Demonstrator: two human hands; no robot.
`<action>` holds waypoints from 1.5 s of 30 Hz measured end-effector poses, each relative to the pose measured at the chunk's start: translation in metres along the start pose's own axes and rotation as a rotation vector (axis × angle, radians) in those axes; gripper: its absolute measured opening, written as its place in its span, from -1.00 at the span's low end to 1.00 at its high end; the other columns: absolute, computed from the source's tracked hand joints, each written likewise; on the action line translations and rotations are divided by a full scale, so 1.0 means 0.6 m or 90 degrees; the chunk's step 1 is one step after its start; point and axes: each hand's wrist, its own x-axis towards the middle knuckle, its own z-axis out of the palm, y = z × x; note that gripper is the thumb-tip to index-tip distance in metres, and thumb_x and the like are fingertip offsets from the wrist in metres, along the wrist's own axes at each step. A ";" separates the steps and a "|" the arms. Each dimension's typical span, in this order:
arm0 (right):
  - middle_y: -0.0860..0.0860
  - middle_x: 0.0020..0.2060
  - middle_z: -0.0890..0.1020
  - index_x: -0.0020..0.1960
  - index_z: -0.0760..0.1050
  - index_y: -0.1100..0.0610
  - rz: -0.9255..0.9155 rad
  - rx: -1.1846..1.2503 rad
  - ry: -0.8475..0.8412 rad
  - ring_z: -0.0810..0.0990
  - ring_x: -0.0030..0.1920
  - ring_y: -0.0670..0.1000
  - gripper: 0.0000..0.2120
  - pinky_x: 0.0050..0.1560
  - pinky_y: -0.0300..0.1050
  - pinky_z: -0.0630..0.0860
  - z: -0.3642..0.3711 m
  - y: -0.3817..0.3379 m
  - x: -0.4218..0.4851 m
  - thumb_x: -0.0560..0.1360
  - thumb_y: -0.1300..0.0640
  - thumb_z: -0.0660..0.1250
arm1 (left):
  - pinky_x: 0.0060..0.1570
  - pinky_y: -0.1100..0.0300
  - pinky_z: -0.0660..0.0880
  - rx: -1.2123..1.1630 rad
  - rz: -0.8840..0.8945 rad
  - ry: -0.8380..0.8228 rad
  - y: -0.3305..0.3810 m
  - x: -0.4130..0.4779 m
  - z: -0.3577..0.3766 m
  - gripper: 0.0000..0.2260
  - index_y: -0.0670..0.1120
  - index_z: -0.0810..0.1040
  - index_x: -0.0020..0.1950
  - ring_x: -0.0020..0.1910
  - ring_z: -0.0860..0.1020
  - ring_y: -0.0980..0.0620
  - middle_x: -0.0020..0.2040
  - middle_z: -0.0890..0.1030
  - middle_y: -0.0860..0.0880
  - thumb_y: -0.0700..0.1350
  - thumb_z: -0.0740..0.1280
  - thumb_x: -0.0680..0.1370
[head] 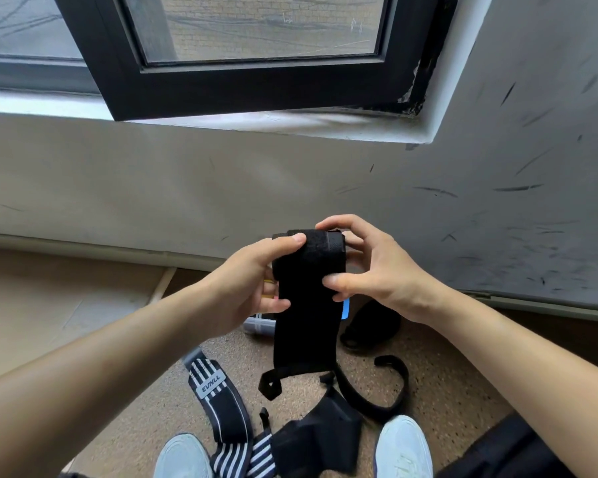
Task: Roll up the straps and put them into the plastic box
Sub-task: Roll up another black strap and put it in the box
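Above the floor (446, 391), near the wall (152, 184) under the window (256, 81), both hands hold one black strap (308, 326) in the air.

Hands: the left hand (256, 281) grips the strap's left edge, thumb laid over the roll (320, 244). The right hand (370, 267) curls over the roll's right end, thumb pressed to the strap's face.

Progress: the roll is started at the top only. Most of the strap hangs loose, its tail just above the floor. Judged early: no finished roll is visible.

Outstanding: a striped strap (221, 405) lies unrolled by the left shoe (183, 457). A black wrap (321, 439) lies crumpled between the shoes. A narrow loop (387, 391) curls ahead of the right shoe (403, 446), and a dark pad (370, 326) lies beyond it.

Box: a grey object (256, 326) shows below the left hand, mostly hidden behind the strap. Whether it is the box cannot be confirmed.

Clearance: the wall stands close ahead and meets a second wall on the right. Open floor lies to the left. The loose pieces crowd the floor at the feet, so the hanging tail could drag across them.
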 end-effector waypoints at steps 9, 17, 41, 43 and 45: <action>0.09 0.20 0.68 0.30 0.55 0.00 0.209 0.140 -0.011 0.70 0.16 0.18 -0.55 0.09 0.19 0.66 0.005 -0.003 0.001 0.49 -0.18 0.37 | -0.15 0.16 0.60 -0.067 0.120 0.012 0.003 -0.002 -0.004 -0.49 -0.04 0.55 0.31 0.06 0.71 -0.02 0.15 0.67 -0.05 -0.08 0.54 0.38; 0.12 0.18 0.70 0.21 0.60 -0.03 0.238 0.157 0.011 0.70 0.15 0.12 -0.59 0.13 0.08 0.65 0.009 -0.010 0.000 0.44 -0.19 0.40 | -0.01 0.12 0.63 -0.025 0.202 -0.016 -0.009 0.002 -0.009 -0.42 -0.03 0.53 0.32 0.07 0.69 -0.04 0.12 0.64 -0.15 -0.28 0.54 0.33; 0.05 0.20 0.66 0.35 0.51 -0.08 0.142 0.100 0.011 0.70 0.14 0.08 -0.54 0.12 0.08 0.65 -0.007 0.001 0.003 0.46 -0.02 0.45 | -0.03 0.14 0.59 -0.040 0.127 0.002 -0.007 0.001 -0.008 -0.50 -0.08 0.56 0.35 0.13 0.69 -0.06 0.22 0.69 -0.05 -0.03 0.50 0.43; 0.04 0.12 0.69 0.35 0.51 -0.05 0.168 0.115 -0.014 0.71 0.04 0.10 -0.55 0.07 0.06 0.64 -0.005 0.000 0.002 0.49 -0.08 0.43 | -0.03 0.15 0.61 -0.058 0.157 0.001 -0.006 0.002 -0.009 -0.51 -0.12 0.56 0.35 0.17 0.69 -0.07 0.24 0.69 -0.10 -0.10 0.51 0.43; 0.06 0.10 0.69 0.36 0.51 0.00 0.185 0.153 -0.016 0.72 0.01 0.13 -0.56 -0.01 0.02 0.64 -0.001 -0.004 0.001 0.53 -0.09 0.44 | -0.05 0.17 0.62 -0.062 0.179 -0.003 -0.006 0.003 -0.011 -0.50 -0.14 0.55 0.35 0.16 0.69 -0.09 0.23 0.68 -0.16 -0.20 0.55 0.43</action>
